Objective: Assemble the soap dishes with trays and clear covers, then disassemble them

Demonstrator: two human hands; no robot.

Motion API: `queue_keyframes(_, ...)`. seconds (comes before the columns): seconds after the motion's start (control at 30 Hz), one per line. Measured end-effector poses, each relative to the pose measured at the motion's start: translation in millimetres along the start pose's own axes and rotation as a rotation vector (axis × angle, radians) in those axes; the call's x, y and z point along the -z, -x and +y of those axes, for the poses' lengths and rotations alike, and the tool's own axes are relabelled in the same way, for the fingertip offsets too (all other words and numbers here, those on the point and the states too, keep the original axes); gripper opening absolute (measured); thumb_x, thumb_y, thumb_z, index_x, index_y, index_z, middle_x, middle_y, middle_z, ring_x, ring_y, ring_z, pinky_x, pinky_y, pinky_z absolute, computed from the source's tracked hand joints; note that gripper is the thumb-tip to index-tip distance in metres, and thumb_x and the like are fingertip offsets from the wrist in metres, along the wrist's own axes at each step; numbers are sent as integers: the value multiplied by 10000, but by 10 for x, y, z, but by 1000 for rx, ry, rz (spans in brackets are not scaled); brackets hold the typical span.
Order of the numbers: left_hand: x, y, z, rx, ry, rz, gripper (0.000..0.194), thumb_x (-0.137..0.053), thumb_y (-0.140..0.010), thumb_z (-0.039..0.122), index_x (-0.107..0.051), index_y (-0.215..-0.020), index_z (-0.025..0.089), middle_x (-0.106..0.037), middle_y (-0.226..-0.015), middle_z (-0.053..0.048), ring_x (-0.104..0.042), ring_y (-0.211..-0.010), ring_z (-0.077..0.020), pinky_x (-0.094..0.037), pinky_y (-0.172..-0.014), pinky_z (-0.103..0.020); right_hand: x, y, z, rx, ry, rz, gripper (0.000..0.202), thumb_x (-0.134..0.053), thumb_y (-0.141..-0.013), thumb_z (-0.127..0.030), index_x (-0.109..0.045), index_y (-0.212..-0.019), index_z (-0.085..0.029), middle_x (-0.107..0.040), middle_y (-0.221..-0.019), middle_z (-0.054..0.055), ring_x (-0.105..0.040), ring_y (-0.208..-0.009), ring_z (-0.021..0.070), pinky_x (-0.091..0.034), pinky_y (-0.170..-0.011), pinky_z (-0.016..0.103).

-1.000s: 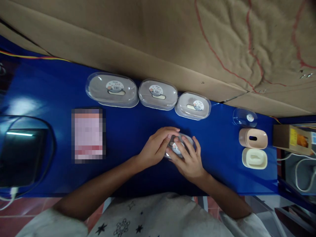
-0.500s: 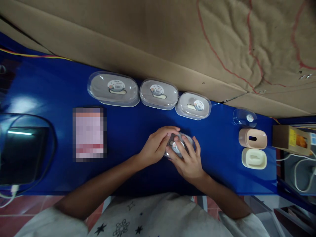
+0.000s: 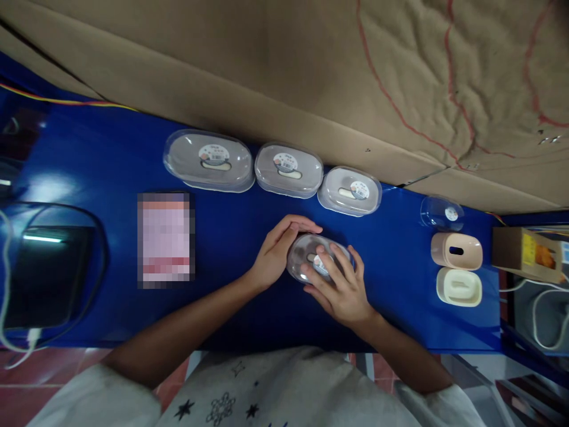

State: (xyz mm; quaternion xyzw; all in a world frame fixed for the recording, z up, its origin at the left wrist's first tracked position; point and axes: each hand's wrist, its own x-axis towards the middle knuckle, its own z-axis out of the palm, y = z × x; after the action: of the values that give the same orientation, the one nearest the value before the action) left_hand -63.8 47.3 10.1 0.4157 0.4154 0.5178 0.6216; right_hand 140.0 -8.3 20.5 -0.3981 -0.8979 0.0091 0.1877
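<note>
A small lidded container (image 3: 300,249) is seen just below and right of the centre of the frame, set on the blue table (image 3: 231,237); its clear top and round label are partly covered by fingers. The right hand (image 3: 342,284) is laid over it from the lower right, with the fingers spread well apart across the top. The left hand (image 3: 278,252) is held open along the left side, its fingers extended together past the upper left edge; whether the container is touched by it cannot be told.

Above, three larger lidded containers (image 3: 288,169) are lined up along the cardboard (image 3: 222,53) that fills the top of the frame. At the right, a clear cover (image 3: 435,212), a pink piece (image 3: 472,252) with a dark slot and a cream piece (image 3: 459,289) are placed in a column. At the left, a pixelated rectangle (image 3: 165,240) and a flat black device (image 3: 48,279) are seen.
</note>
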Motion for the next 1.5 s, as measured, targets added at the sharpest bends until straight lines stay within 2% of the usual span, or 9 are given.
queue_keyframes(0.23,-20,11,-15,11,-41,-17,643,-351,-1117,692,-750,-1089,189,-794,-1088,-86,-722,-1077,-235,-529,-1050,-391,66,-25,28,58,-8,5,383,-801,-987,-385,-732,-1363,-364,-739,-1423,36,-567,-1423,289,-305,-1273,553)
queue_keyframes(0.47,-13,31,-12,7,-63,-38,688,-301,-1117,708,-755,-1119,192,-781,-1133,-89,-707,-1086,-235,-513,-1057,-402,44,-15,47,-4,-47,-30,414,-794,-987,-414,-718,-1389,-356,-711,-1471,49,-549,-1442,311,-339,-1239,545)
queue_keyframes(0.77,-6,40,-35,-32,-140,-50,614,-337,-1136,655,-749,-1110,200,-778,-1104,-72,-709,-1073,-212,-525,-1006,-361,32,-50,-29,39,31,20,320,-745,-1032,-401,-736,-1351,-379,-760,-1391,13,-588,-1381,253,-278,-1280,534)
queue_keyframes(0.9,-13,41,-21,-31,-160,-48,600,-333,-1146,631,-749,-1105,200,-779,-1103,-67,-707,-1067,-206,-522,-993,-349,42,-66,-10,14,-4,-3,346,-734,-1031,-446,-740,-1365,-355,-740,-1431,45,-567,-1424,289,-330,-1244,539)
queue_keyframes(1.03,-11,42,-17,-35,-182,-58,566,-337,-1156,591,-749,-1111,204,-778,-1103,-62,-706,-1054,-205,-519,-978,-345,29,-48,13,15,-4,4,372,-759,-1015,-421,-730,-1382,-375,-733,-1444,42,-567,-1431,300,-344,-1234,551)
queue_keyframes(1.1,-7,39,-22,-38,-194,-58,512,-368,-1159,551,-747,-1110,211,-776,-1097,-56,-706,-1052,-205,-519,-965,-341,6,-35,25,15,-9,10,379,-763,-1011,-431,-728,-1385,-380,-729,-1450,38,-568,-1429,297,-334,-1245,555)
queue_keyframes(1.27,-5,24,-40,-96,-244,-89,229,-562,-1108,381,-726,-1113,221,-758,-1113,-47,-705,-1068,-200,-524,-969,-327,-41,-41,61,4,-46,-8,412,-753,-1012,-456,-707,-1416,-391,-692,-1505,31,-545,-1468,294,-324,-1278,547)
queue_keyframes(1.4,-17,25,-73,-176,-281,-101,187,-550,-1110,317,-708,-1132,219,-741,-1161,-68,-699,-1115,-204,-526,-1016,-353,15,-64,158,15,-94,-49,431,-747,-1018,-425,-680,-1438,-354,-676,-1527,46,-522,-1504,288,-331,-1285,541)
queue_keyframes(1.5,-27,39,-106,-260,-341,-116,186,-550,-1114,311,-696,-1181,218,-717,-1240,-94,-678,-1189,-216,-511,-1080,-395,127,3,345,9,-146,-84,440,-746,-1015,-415,-664,-1429,-289,-686,-1505,85,-523,-1509,299,-354,-1269,550)
